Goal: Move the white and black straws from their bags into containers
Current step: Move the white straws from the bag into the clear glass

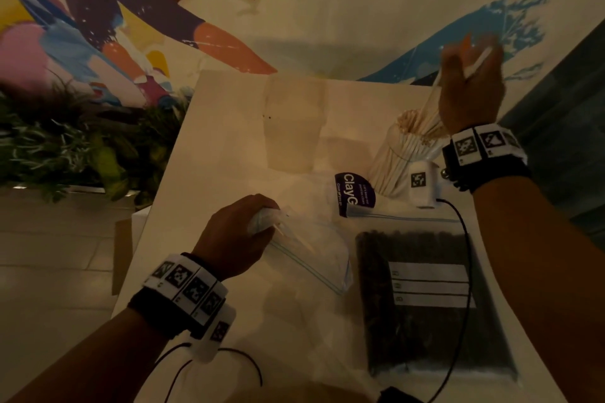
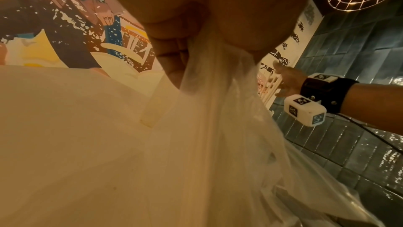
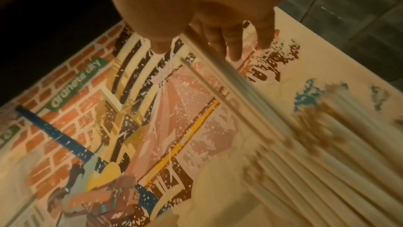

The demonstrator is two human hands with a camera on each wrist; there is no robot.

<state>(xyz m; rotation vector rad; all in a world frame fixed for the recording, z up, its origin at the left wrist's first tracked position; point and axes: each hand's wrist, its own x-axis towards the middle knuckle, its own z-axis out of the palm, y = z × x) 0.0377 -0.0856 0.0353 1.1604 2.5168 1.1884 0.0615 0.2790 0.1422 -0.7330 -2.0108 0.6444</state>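
Note:
My right hand [image 1: 471, 65] is raised at the far right and holds a few white straws [image 1: 435, 101], blurred with motion. Their lower ends reach into a clear container [image 1: 402, 157] packed with white straws. The right wrist view shows the held straws [image 3: 226, 82] running between my thumb and fingers toward the packed bundle [image 3: 327, 153]. My left hand [image 1: 262, 219] grips the bunched end of a nearly empty clear zip bag [image 1: 314, 249], seen as crumpled plastic [image 2: 218, 118] in the left wrist view. A zip bag of black straws [image 1: 419, 304] lies flat on the right.
A second clear container [image 1: 294, 127] stands empty at the table's [image 1: 212, 173] far middle. A purple sign [image 1: 352, 193] sits beside the straw container. Plants [image 1: 65, 147] border the left edge, and a mural wall rises behind. Wrist cables [image 1: 458, 271] trail over the black-straw bag.

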